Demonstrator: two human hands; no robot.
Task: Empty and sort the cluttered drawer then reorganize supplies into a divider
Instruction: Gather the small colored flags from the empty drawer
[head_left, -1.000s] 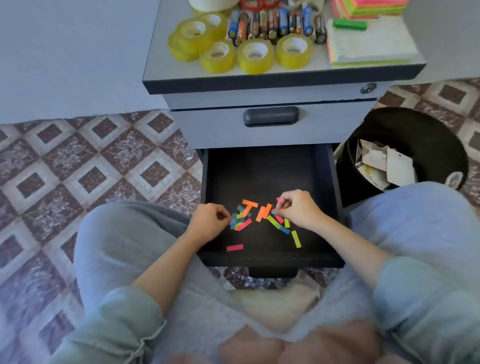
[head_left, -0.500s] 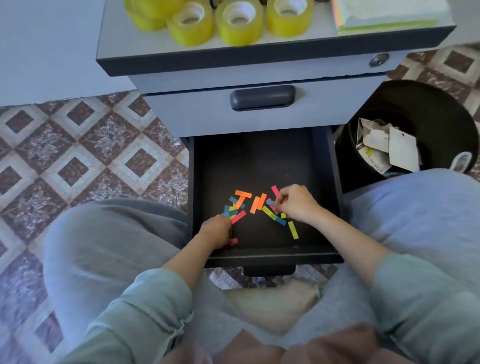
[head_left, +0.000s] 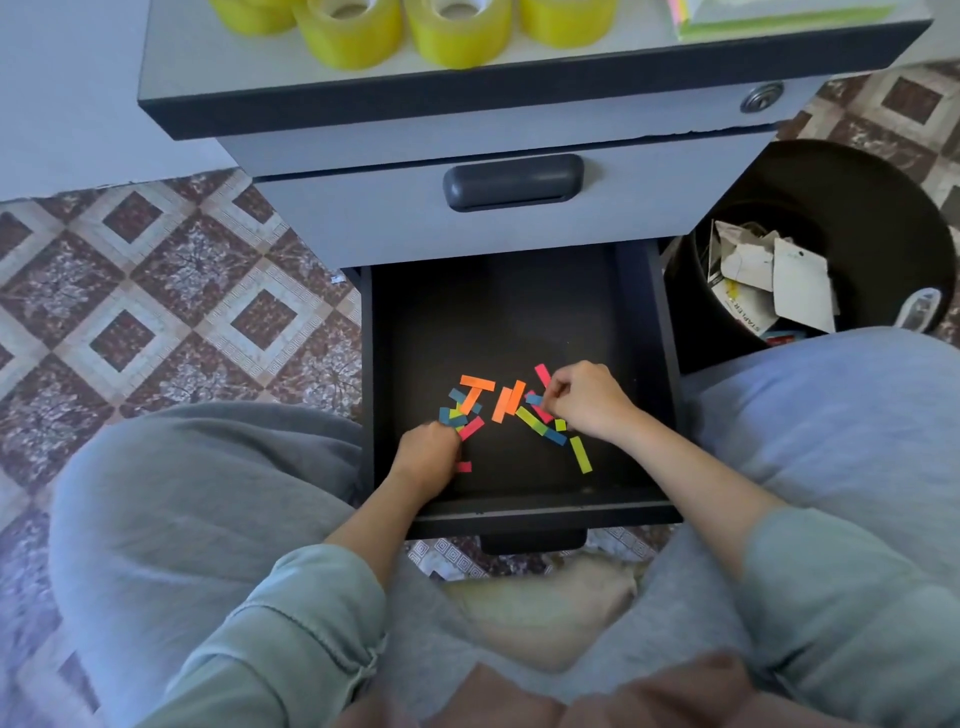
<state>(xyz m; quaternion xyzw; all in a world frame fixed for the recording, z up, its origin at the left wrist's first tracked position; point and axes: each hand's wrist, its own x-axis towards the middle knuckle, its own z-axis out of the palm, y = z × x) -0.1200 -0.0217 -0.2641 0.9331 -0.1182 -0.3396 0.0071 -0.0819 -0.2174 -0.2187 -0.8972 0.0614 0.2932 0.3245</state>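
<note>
The black bottom drawer (head_left: 519, 512) stands pulled out in front of me. Several small coloured sticky flags (head_left: 506, 402) in orange, pink, blue and yellow-green lie scattered on its floor. My left hand (head_left: 428, 454) rests curled over the left cluster of flags, partly covering a pink one (head_left: 464, 466). My right hand (head_left: 587, 397) pinches flags at the right of the pile, fingertips closed on a blue and a pink strip. A yellow-green flag (head_left: 581, 454) lies apart, below that hand.
Yellow tape rolls (head_left: 457, 31) and a sticky-note pad (head_left: 769, 13) sit on the cabinet top. The upper drawer, with its dark handle (head_left: 513, 182), is shut. A black waste bin (head_left: 810, 260) with crumpled paper stands to the right. My knees flank the drawer.
My left hand has slid down and forward over the lower pink flag. The right hand stays pinching flags. The view has tilted down, hiding the batteries on top.
</note>
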